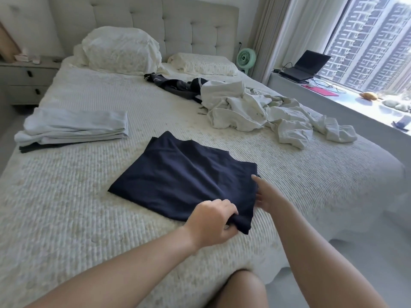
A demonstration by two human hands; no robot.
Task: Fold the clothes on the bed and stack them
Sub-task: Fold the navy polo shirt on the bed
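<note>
A navy garment [184, 178] lies partly folded on the near part of the bed [66, 207]. My left hand [211, 221] grips its near corner, fingers curled round the cloth. Straight fingers of my right hand [266, 194] touch the garment's right edge. A stack of folded pale-blue clothes [73, 127] with a dark piece underneath sits at the left of the bed. Unfolded white clothes [262, 114] lie in a heap at the right, and a dark garment with white piping [175, 85] lies behind them.
Two pillows [122, 50] lean by the tufted headboard. A nightstand [26, 81] stands at the left. A green fan [245, 58] and a windowsill with a laptop [304, 65] are at the right. My knee [242, 290] is at the bed's near edge.
</note>
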